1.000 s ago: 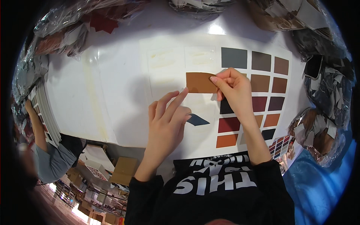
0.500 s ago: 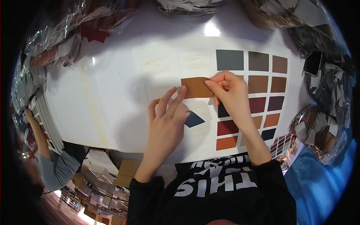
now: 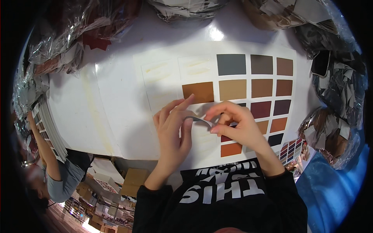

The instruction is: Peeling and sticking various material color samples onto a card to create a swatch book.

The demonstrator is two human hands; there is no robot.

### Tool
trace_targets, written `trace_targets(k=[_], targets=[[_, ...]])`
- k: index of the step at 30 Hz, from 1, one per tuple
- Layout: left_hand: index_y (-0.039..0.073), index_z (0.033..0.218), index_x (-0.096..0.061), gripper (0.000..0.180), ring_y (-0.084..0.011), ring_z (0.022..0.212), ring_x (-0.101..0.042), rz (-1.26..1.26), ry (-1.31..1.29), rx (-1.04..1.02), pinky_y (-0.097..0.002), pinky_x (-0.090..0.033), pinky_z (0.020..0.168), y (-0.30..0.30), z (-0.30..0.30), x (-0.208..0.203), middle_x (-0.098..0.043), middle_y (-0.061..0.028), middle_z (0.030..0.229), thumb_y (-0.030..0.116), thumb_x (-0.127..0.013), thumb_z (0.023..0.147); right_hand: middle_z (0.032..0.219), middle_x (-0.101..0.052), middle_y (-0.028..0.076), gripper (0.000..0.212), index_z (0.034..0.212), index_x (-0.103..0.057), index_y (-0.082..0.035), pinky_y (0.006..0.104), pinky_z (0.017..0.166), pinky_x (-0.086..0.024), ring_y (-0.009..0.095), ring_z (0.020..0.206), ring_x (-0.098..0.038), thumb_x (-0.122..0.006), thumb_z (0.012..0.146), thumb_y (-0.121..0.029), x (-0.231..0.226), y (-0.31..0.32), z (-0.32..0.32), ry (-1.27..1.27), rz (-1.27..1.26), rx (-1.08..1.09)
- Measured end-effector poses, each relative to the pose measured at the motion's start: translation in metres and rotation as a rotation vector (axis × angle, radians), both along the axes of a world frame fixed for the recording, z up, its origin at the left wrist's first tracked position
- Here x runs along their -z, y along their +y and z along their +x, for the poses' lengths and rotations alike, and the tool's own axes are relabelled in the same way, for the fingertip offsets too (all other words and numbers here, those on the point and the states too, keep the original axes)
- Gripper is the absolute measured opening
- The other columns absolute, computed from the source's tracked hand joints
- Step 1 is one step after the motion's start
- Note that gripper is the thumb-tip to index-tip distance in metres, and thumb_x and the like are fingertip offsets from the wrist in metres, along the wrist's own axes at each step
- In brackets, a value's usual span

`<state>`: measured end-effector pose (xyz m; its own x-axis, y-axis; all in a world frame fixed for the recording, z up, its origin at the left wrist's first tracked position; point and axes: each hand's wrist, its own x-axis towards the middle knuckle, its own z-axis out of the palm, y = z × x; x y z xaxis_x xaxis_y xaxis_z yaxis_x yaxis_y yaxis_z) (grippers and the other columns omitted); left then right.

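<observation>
A large white swatch card (image 3: pixel 252 48) lies in front of me, with rows of coloured swatches on its right part and yellowish streaks in its bare outlined cells. The orange-brown swatch (image 3: pixel 198 91) now lies flat in a cell, left of a tan swatch (image 3: pixel 232 89). Below it, my left hand (image 3: pixel 173 124) pinches one end of a thin, bent swatch (image 3: pixel 200 119) between thumb and fingers. My right hand (image 3: pixel 239 122) has thumb and finger closed at that swatch's other end. It shows nearly edge-on, with a pale underside; its face is mostly hidden.
Clear plastic bags of cut swatches (image 3: pixel 186 9) line the far edge and both sides of the white table (image 3: pixel 116 97). A phone (image 3: pixel 321 64) rests by the right-hand bags. At left, another person's arm (image 3: pixel 48 151) reaches to a stack of cards (image 3: pixel 52 132). Blue sheeting (image 3: pixel 330 190) hangs at lower right.
My right hand let go of the orange-brown swatch and came down toward my left hand. The dark blue swatch under my left fingers is now bent and raised between both hands.
</observation>
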<state>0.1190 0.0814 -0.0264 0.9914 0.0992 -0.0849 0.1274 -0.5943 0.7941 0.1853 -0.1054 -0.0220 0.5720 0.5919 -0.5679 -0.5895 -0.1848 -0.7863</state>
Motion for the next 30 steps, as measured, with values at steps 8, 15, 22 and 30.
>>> trace_targets(k=[8,15,22,30], targets=[[0.004,0.116,-0.065,0.032,-0.0221,0.106,-0.052,-0.078,0.032,-0.145,-0.0324,-0.032,0.096,-0.009,0.002,-0.005,-0.065,-0.0099,0.105,0.019,-0.044,0.097,0.078,-0.066,0.007,0.016,0.099,-0.057,0.002,0.0208,0.057,-0.046,0.008,0.060,-0.058,-0.063,0.084,0.005,0.008,0.001,-0.010,-0.010,-0.009,0.126],[0.007,0.118,-0.060,0.037,-0.0245,0.115,-0.051,0.212,-0.125,-0.065,-0.0345,-0.032,0.094,0.013,0.013,0.007,-0.059,-0.0052,0.127,-0.001,-0.057,0.082,0.057,-0.056,0.000,0.017,0.079,-0.053,-0.002,0.0181,0.046,-0.038,0.003,0.046,-0.047,-0.065,0.089,-0.007,0.031,0.024,0.046,-0.206,-0.137,0.429],[0.008,0.118,-0.060,0.036,-0.0237,0.119,-0.050,0.417,-0.139,0.074,-0.0377,-0.036,0.098,0.034,0.037,0.017,-0.056,-0.0018,0.130,0.003,-0.062,0.083,0.057,-0.058,0.002,0.018,0.078,-0.055,0.000,0.0207,0.042,-0.035,0.004,0.045,-0.047,-0.066,0.088,-0.010,0.038,0.044,0.070,-0.224,-0.294,0.332],[0.008,0.119,-0.060,0.037,-0.0238,0.122,-0.049,0.442,-0.163,0.157,-0.0376,-0.036,0.098,0.041,0.047,0.026,-0.055,-0.0018,0.131,0.004,-0.062,0.082,0.057,-0.058,0.003,0.018,0.077,-0.055,0.000,0.0210,0.041,-0.035,0.004,0.044,-0.047,-0.066,0.088,-0.009,0.040,0.051,0.069,-0.250,-0.340,0.329]])
